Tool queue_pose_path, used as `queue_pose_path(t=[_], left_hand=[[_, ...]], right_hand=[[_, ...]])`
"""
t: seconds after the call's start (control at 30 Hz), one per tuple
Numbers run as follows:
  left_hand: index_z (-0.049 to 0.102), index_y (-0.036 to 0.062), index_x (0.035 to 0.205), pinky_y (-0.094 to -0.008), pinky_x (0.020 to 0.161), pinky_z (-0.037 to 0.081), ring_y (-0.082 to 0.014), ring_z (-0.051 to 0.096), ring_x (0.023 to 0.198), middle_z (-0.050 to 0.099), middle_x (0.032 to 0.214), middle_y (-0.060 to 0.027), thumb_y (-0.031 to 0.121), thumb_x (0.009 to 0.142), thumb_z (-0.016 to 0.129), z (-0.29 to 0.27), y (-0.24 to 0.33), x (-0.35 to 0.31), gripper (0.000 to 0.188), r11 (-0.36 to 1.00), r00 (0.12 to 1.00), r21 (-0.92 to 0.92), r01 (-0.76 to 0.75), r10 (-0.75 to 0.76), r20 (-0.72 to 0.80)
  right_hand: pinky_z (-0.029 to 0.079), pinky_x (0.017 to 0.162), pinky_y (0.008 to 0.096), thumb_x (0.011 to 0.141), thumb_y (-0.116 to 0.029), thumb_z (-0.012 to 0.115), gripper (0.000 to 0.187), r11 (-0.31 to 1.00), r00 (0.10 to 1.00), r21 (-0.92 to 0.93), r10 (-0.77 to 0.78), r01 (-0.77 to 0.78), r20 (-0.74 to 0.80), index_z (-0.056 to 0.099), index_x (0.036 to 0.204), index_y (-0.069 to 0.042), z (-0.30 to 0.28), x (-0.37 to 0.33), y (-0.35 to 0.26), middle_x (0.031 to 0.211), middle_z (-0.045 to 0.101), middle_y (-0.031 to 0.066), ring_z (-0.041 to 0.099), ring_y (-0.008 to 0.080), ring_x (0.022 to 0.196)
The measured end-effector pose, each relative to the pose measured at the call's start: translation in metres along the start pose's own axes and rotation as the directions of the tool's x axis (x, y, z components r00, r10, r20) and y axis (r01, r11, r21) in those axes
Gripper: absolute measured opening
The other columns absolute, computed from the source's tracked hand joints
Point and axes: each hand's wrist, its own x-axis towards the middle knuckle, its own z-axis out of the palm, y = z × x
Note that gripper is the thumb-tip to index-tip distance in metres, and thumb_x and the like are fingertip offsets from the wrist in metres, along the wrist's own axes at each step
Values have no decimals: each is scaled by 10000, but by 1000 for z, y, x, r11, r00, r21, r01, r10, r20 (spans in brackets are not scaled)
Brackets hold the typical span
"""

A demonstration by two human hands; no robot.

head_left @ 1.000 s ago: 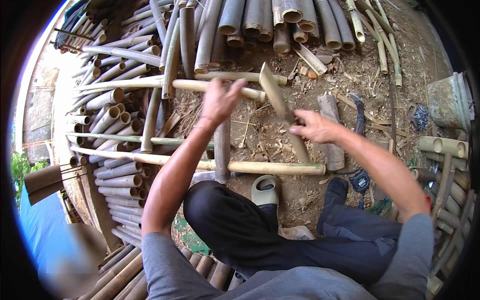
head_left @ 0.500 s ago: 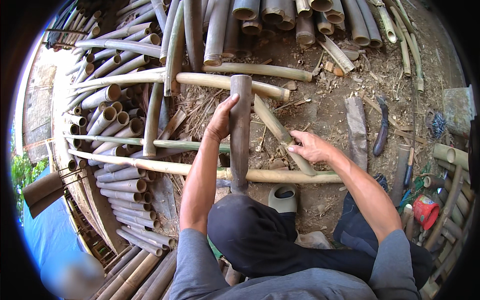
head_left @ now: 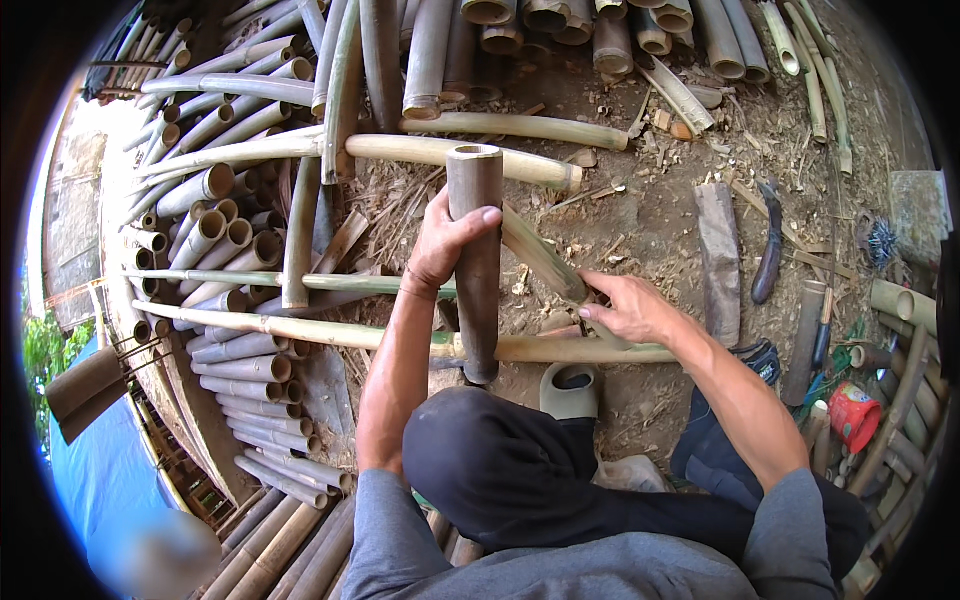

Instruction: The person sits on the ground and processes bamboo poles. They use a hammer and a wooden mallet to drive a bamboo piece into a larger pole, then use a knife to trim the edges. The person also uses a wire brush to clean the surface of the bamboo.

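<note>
Left hand (head_left: 445, 240): wrapped around the upper part of a brown bamboo tube (head_left: 476, 262), thumb hooked over its right side, fingers curled behind.
Bamboo tube: stands nearly upright, open end up, its foot resting on a long pale bamboo pole (head_left: 400, 338) that lies across the ground in front of the person's knees.
Right hand (head_left: 625, 308): fingers pressed together, closed on the lower end of a slanted bamboo stick (head_left: 540, 255) that leans up and left, passing behind the tube.
Ground (head_left: 640, 215): bare dirt strewn with chips and shavings.
Left side of the ground: stacked bamboo culms (head_left: 215, 215), cut ends showing.
Far edge: more thick bamboo sections (head_left: 560, 25) piled side by side.
Right of the hands: a flat wooden block (head_left: 718, 260) with a dark curved knife (head_left: 771, 255) lying just beside it.
Near the knees: a grey clog (head_left: 570, 390) on the dirt, just below the long pole.
Right edge: a small red container (head_left: 853, 415) among loose tools.
</note>
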Motion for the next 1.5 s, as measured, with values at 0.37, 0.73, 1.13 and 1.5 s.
queue_pose_path(t=[0.37,0.73,1.13,1.5], left_hand=[[552,20,1258,-340,899,509,-174,615,984,641,1068,-68,273,641,893,21,38,-37,749,971,995,221,-86,93,-23],[576,19,1152,-316,851,515,-154,617,898,640,1000,-57,268,681,863,19,27,-33,605,964,988,243,-110,132,-78],[576,8,1148,-337,826,530,-171,636,884,650,984,-75,288,660,880,27,42,-73,640,957,988,251,-147,154,-6],[568,19,1196,-341,851,533,-176,639,938,654,1035,-77,186,692,871,36,54,-103,611,960,982,206,-188,186,29]], right_hand=[[523,888,496,907,-307,635,532,998,978,-44,-57,49,-203,522,1374,-78,21,-29,-20,1131,680,223,652,425,1041],[516,898,448,823,-230,761,484,995,993,-81,68,-60,100,638,1262,-67,11,-31,17,1055,704,225,678,380,1018],[522,818,454,810,-302,786,485,993,1000,-115,-8,8,3,640,1231,-112,37,-55,38,958,712,188,684,382,927],[525,817,452,824,-250,775,405,997,976,-69,-51,37,-213,652,1187,-120,55,-74,33,967,709,170,678,373,921]])
